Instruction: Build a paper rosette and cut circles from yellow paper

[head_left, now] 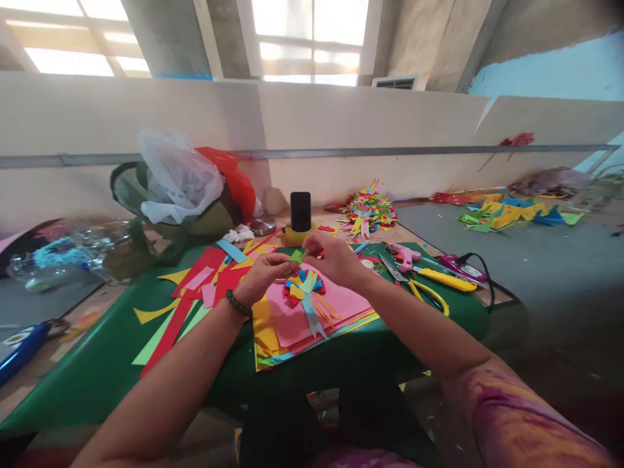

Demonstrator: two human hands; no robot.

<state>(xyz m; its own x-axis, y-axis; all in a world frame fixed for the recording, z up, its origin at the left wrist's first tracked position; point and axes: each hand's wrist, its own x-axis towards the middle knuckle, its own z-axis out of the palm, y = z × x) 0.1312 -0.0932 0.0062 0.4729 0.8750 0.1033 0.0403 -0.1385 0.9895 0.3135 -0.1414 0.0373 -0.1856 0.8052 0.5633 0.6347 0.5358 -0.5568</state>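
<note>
Between my two hands is a small green paper piece (296, 256), raised above the stacked coloured sheets. My left hand (267, 276), with a dark beaded bracelet at the wrist, pinches it from the left. On its other side my right hand (331, 259) has its fingers closed at the edge of the same piece. Just below my hands a paper rosette (305, 289) in blue, red and yellow, with hanging pale-blue and orange strips, lies on pink paper (341, 304). The fingertips partly hide the green piece.
Cut paper strips (188, 292) lie left on the green cover (97, 364). Scissors (414, 284), a yellow utility knife (446, 279) and a pink glue gun (404, 255) lie right. Behind stand a phone (301, 211), a pile of paper flowers (370, 211) and a bag (180, 221).
</note>
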